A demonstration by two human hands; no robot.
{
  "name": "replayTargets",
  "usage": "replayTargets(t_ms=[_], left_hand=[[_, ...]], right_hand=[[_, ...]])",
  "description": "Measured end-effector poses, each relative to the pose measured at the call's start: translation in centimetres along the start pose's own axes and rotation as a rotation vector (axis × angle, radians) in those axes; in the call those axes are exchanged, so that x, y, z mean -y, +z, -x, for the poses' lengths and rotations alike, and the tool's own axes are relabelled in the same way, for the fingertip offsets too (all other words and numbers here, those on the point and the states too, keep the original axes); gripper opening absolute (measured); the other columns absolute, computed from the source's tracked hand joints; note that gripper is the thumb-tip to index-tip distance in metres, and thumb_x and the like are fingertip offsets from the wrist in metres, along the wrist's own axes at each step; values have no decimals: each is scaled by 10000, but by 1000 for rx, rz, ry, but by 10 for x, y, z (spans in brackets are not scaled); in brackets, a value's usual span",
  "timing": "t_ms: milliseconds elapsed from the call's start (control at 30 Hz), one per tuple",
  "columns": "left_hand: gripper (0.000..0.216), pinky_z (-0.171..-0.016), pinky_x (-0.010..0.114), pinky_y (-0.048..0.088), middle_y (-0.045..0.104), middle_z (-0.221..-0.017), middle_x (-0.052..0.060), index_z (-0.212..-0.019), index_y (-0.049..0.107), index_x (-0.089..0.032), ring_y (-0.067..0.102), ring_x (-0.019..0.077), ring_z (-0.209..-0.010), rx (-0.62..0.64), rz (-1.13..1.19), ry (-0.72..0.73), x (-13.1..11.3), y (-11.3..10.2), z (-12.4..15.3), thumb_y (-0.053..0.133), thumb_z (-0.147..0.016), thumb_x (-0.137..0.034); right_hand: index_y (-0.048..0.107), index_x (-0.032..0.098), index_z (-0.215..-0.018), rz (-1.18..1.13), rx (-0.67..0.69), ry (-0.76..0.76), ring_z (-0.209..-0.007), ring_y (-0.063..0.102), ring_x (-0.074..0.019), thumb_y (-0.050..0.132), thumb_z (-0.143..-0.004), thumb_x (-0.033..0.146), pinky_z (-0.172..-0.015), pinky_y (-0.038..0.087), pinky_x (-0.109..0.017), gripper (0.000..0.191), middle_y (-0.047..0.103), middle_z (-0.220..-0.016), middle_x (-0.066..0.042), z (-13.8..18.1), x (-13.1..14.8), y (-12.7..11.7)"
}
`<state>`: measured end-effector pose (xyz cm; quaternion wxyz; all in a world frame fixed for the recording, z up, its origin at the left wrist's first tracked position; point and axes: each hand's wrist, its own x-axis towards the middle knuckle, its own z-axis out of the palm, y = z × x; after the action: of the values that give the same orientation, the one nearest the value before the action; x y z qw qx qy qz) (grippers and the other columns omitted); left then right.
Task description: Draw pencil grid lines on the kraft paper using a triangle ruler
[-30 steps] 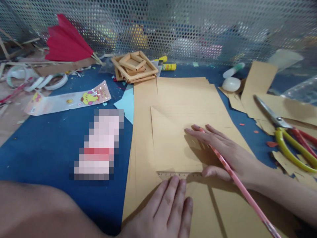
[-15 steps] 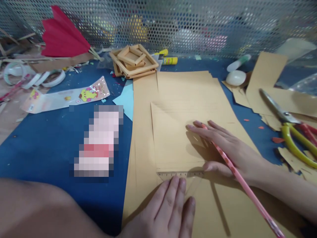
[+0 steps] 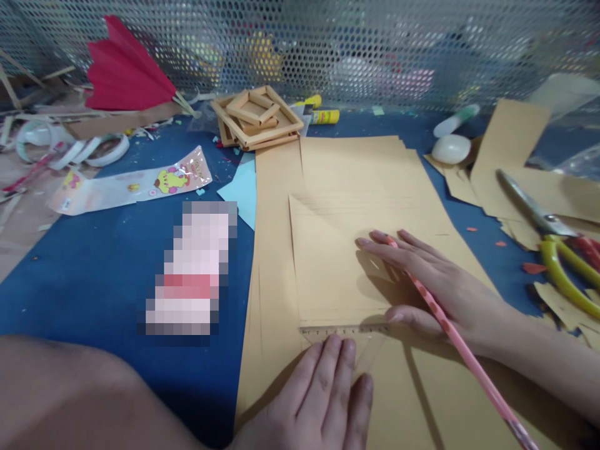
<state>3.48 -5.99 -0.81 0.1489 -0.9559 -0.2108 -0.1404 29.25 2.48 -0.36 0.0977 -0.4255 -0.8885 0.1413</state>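
The left hand (image 3: pixel 323 400) lies flat, pinning a ruler (image 3: pixel 344 330). The right hand (image 3: pixel 435 290), fingers spread on paper (image 3: pixel 328 262), carries a pencil (image 3: pixel 450 331). Light pressure could let the ruler slip and skew any line.

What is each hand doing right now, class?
Left hand: open, flat on the clear ruler.
Right hand: flat on brown paper, pink pencil between fingers.

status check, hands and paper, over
Left hand flat on clear ruler. Right hand flat on brown paper, pink pencil between fingers. Scissors off right, clear.
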Motion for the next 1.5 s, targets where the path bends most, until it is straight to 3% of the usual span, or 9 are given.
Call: replayTargets(t_ms=[1100,1500], left_hand=[[405,-969,418,372,657,-1119,143,-1154,581,-82,600,282,-1084,12,-8,20,0,1,1,526,-846,-338],[402,-968,387,397,635,-1174,114,-1189,570,-72,579,251,-1113,37,-16,51,2,-1,3,429,-858,-253]], right_hand=[[257,240,-1445,-3,1,7,-1350,334,-315,539,-825,524,-1111,231,-571,738,374,-1473,-104,-2,2,-1],[279,274,-1436,-16,-4,24,-1349,328,-335,559,-822,478,-1088,256,-603,704,382,-1471,-86,-2,4,-2]])
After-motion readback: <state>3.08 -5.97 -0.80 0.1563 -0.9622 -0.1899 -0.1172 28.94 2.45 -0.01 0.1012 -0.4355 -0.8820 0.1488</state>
